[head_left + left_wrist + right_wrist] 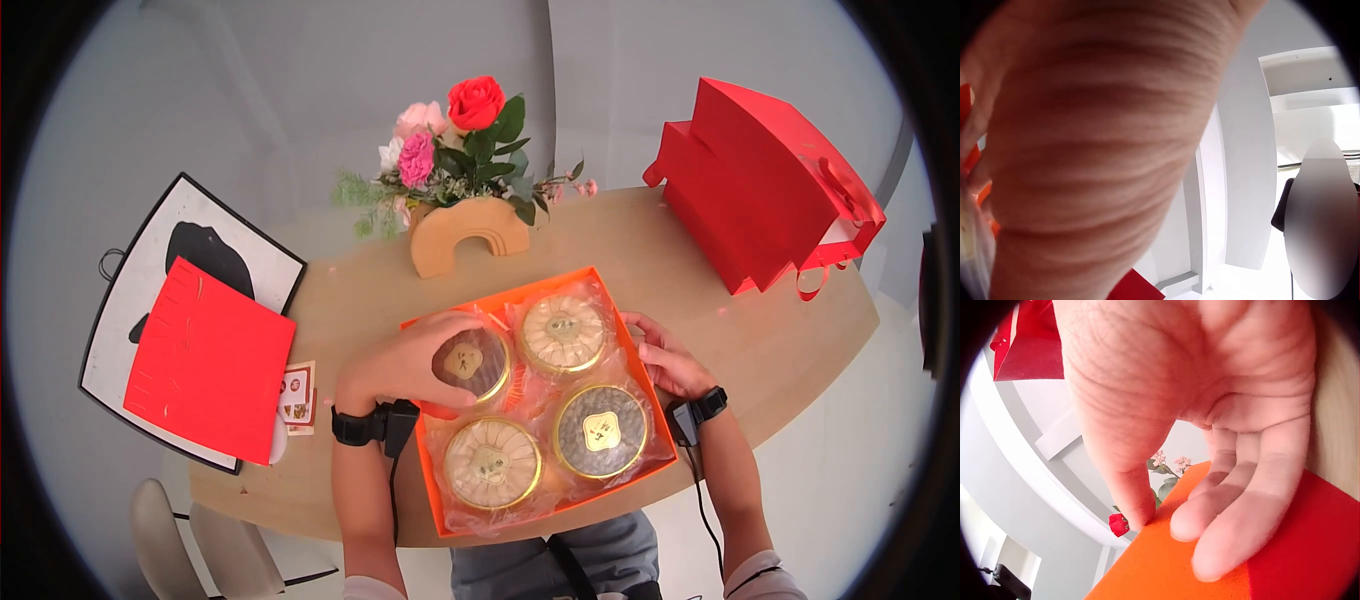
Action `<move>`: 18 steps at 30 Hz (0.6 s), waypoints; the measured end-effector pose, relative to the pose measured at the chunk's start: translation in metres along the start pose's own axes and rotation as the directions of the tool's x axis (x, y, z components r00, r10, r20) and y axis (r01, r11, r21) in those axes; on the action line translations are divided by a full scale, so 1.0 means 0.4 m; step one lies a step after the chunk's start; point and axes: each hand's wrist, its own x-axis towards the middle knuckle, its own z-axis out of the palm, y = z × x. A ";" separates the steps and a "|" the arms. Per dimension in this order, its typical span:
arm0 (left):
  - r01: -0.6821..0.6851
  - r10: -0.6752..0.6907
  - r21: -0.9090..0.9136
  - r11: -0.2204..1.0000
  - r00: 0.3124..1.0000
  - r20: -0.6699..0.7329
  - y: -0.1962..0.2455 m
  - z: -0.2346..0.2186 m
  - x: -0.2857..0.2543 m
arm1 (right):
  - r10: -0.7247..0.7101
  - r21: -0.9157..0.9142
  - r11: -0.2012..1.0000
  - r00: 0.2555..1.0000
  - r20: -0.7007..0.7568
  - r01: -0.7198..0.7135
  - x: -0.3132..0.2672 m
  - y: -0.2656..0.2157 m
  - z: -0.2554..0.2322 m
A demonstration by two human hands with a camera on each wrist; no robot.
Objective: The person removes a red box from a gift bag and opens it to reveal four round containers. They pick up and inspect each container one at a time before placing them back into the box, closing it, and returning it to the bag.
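Note:
A shallow orange box (655, 462) holds several round, gold-rimmed tubs amid clear plastic wrap. My left hand (400, 362) grips the dark-filled tub (465, 362) at the far left, fingers round its far side and thumb at its near edge. Beside it is a tub with pale pieces (563, 330). Nearer me are another pale tub (492, 464) and a dark tub with a gold label (600, 430). My right hand (675, 360) rests at the box's right side; in the right wrist view, its fingers (1241, 519) lie against the outer wall and the thumb touches the top edge.
A flower arrangement (465, 150) in an arched wooden holder (465, 230) stands behind the box. A red gift bag (760, 190) is at the back right. On the left, a red folded sheet (210, 360) lies over a black-edged white board (155, 290), beside a printed card (298, 397).

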 end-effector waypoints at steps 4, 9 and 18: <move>-0.002 0.005 0.073 0.997 0.999 -0.040 0.031 0.017 -0.010 | -0.027 0.025 0.999 0.999 0.046 0.026 0.008 0.006 -0.006; -0.125 0.124 -0.032 0.992 0.992 -0.028 -0.004 -0.002 -0.013 | -0.021 0.063 0.998 0.998 0.066 0.017 0.007 0.005 0.005; 0.153 -0.180 -0.199 0.968 0.975 -0.129 0.002 0.001 0.004 | 0.059 -0.019 0.998 0.978 0.199 -0.057 0.023 -0.011 -0.028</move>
